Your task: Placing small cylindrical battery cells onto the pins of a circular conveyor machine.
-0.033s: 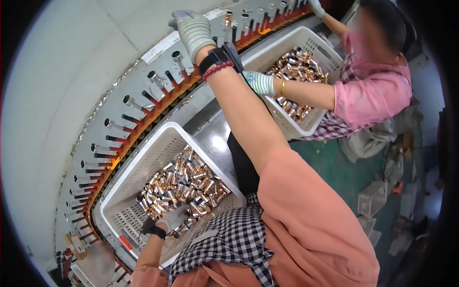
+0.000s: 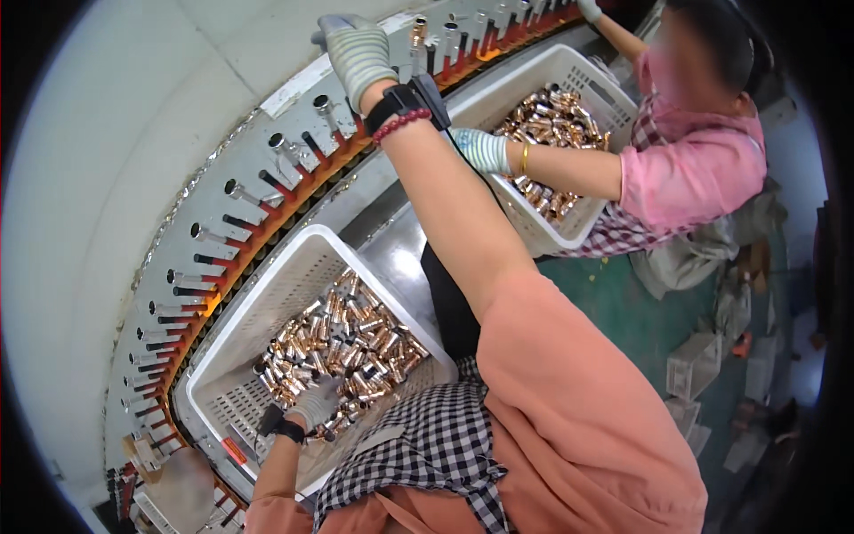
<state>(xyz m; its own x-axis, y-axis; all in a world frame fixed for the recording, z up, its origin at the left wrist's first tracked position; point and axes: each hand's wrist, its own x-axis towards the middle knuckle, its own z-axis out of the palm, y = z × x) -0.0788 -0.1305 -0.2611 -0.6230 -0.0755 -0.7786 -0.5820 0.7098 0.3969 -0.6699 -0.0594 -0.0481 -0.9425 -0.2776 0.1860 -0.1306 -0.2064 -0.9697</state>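
Note:
My left hand [image 2: 317,402], in a striped glove, rests on the near part of a heap of copper and silver-coloured cylindrical metal pieces [image 2: 342,334]. Its fingers look stretched over them, with no piece plainly gripped. The heap lies in a white slotted plastic basket [image 2: 209,378]. Far ahead, my right hand [image 2: 358,58], also gloved, reaches over the curved line of posts. Its fingers are bent, and whatever is in them is hidden. Beside it stand a silver metal sleeve [image 2: 324,105] and, further right, a copper-coloured piece [image 2: 418,34].
A curved track [image 2: 233,265] carries red-and-black posts and silver sleeves past the basket's left. On my right a co-worker in pink [image 2: 689,182] keeps a gloved hand [image 2: 480,151] at a second white basket [image 2: 556,238] of similar pieces. Grey trays [image 2: 694,365] stand on the green floor.
My left hand has moved slightly up and its fingers look more spread. My right hand has shifted slightly up and left. The posts and sleeves have crept left along the track.

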